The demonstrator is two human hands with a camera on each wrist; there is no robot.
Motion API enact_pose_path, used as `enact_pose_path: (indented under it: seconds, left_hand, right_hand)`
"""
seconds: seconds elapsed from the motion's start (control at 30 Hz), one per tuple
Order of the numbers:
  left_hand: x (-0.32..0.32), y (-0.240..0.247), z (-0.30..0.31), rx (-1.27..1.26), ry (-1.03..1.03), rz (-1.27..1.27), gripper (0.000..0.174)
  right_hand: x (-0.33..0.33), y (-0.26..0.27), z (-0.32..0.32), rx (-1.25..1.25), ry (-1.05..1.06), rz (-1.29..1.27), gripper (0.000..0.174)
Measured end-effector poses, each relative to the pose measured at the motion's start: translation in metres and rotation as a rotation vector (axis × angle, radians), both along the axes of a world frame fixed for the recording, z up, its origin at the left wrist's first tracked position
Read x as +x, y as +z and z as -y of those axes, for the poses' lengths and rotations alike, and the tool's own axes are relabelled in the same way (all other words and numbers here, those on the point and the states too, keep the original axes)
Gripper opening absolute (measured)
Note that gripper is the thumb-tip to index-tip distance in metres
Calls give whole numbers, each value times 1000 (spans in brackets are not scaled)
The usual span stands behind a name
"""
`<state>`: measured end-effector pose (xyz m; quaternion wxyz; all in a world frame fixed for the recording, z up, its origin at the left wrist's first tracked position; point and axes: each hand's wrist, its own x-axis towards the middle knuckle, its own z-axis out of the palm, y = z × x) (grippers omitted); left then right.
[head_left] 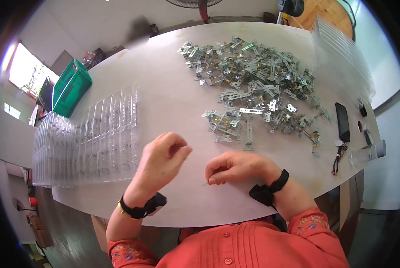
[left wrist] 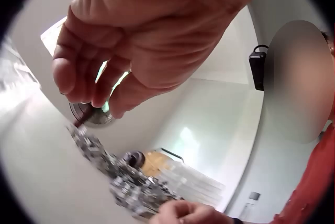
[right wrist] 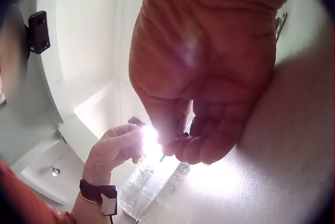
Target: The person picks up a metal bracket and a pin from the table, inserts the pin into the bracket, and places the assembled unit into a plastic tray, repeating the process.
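My right hand point(head_left: 240, 167) is low over the near middle of the table, its thumb and fingers pinching a small thin piece point(head_left: 205, 183). Only a tip of that piece shows in the head view; in the right wrist view it is a short dark sliver point(right wrist: 182, 136) at the fingertips, its kind unclear. To the left, my left hand point(head_left: 162, 158) is raised over the table with loosely bent fingers. Nothing shows between its thumb and fingers in the left wrist view. Beyond the right hand lies a heap of metal brackets point(head_left: 253, 71), several with brass-coloured parts.
Clear plastic trays point(head_left: 106, 129) stand at the left, with small parts in their compartments. A green crate point(head_left: 70, 87) is behind them. More clear trays point(head_left: 343, 62) are stacked at the back right. A phone point(head_left: 342, 121), a keyring point(head_left: 339, 156) and a bottle point(head_left: 367, 152) lie along the right edge.
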<state>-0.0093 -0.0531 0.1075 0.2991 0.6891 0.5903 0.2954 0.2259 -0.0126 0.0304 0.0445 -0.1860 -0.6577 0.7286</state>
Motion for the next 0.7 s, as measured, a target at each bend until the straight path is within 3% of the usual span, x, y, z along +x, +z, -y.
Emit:
enact_pose_path:
  seconds: [0.1, 0.27, 0.53, 0.7]
  left_hand:
    - [27, -12, -23, 26, -53, -48, 15]
    - [51, -42, -62, -9, -24, -46, 19]
    - [76, -66, -82, 192, -42, -207, 15]
    - [78, -62, -86, 63, -26, -231, 13]
  right_hand:
    - [0, -2, 3, -40, 113, 5, 24]
    - [-1, 1, 6, 9, 125, 2, 22]
    - [-2, 0, 6, 13, 111, -17, 18]
    - [-3, 0, 7, 15, 120, -14, 18]
